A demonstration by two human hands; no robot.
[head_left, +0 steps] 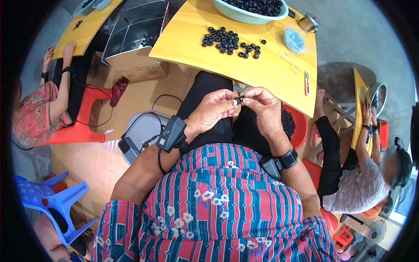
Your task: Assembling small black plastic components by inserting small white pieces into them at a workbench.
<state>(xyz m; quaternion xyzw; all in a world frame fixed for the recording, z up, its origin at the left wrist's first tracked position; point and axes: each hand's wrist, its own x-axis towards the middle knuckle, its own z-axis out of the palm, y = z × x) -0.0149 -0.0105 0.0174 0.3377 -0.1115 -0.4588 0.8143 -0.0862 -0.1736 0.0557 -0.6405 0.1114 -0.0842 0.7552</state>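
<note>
Above my lap, just off the near edge of the yellow table [187, 46], both my hands meet at a small black ring-shaped part [238, 100]. My left hand [211, 110] pinches it between thumb and fingertips. My right hand [265, 112] is closed in a pinch against its other side; the fingertips hide most of the part and whatever detail is on it. On the table ahead lies a loose spread of similar black rings [224, 41]. A pair of thread snips [307, 84] rests near the table's right edge.
A pale green basin [251, 18] full of black rings stands at the table's far edge. Right of it are a metal cup [309, 22] and a bag of bluish pieces [294, 40]. A red basin [300, 131] sits by my right forearm; a lined carton [135, 61] stands left.
</note>
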